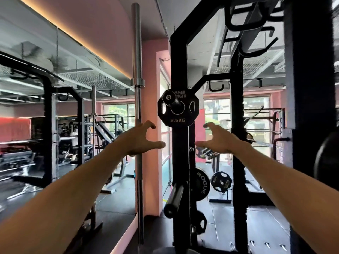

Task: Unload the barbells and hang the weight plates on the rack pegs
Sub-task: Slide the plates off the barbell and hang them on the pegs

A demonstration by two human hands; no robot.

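Two hands out, left hand (141,138) and right hand (218,138), both released, gripping nothing. One 2.5 kg plate (178,107) on upper peg (171,100), just above, between them. One empty peg (174,198) below.

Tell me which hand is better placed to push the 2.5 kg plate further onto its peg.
Either, barely. Left hand and right hand hover open, level, on opposite sides just below the plate, which hangs on the peg. Neither touches it.

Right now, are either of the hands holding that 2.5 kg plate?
No. Both hands are empty: the left hand and right hand hover open, just below the 2.5 kg plate, which hangs on its rack peg.
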